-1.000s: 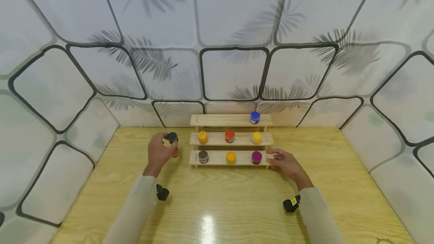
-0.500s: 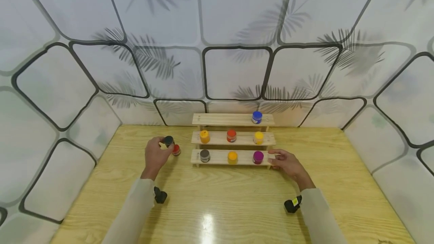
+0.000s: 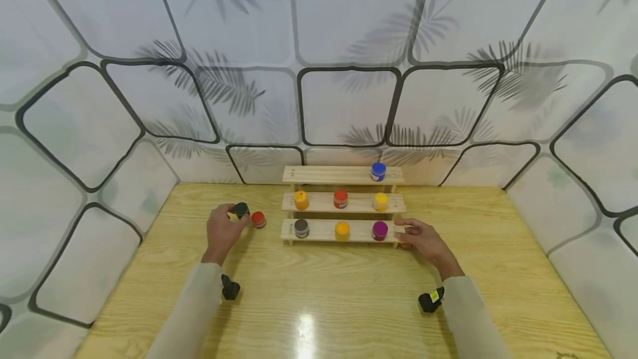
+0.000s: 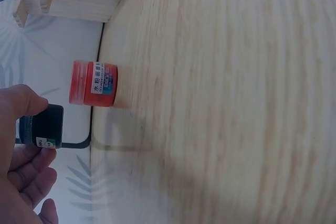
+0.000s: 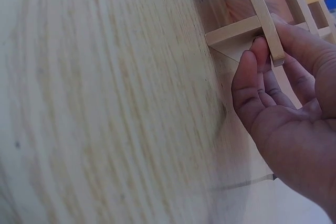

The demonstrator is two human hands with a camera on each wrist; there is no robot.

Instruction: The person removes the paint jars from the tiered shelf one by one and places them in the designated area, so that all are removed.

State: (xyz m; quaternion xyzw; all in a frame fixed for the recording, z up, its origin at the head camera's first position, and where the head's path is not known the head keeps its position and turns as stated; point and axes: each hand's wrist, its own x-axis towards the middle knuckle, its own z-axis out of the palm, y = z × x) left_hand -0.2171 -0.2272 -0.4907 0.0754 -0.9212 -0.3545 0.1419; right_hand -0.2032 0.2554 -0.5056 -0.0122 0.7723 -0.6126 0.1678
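My left hand (image 3: 221, 232) pinches a black paint jar (image 4: 47, 125) between thumb and fingers, above the left part of the table. Just right of it in the head view, a red paint jar (image 3: 258, 219) with a printed label stands on the table. A three-step wooden rack (image 3: 319, 230) is at the centre. My right hand (image 3: 422, 240) grips the right end of its lowest shelf, thumb on top and fingers curled beneath, as the right wrist view shows. Closest to that hand on the shelf is a purple jar (image 3: 380, 230).
Also on the lowest step are a grey jar (image 3: 301, 229) and an orange-yellow one (image 3: 341, 231). The middle step bears an orange jar (image 3: 301, 200), a red-orange jar (image 3: 340, 199) and a yellow jar (image 3: 381, 201). A blue jar (image 3: 378, 171) sits top right. Patterned cloth (image 3: 344, 104) hangs behind the table.
My left hand has moved left with the black jar, from over the red jar to beside it, so the red jar shows fully. My right hand stays on the rack's end.
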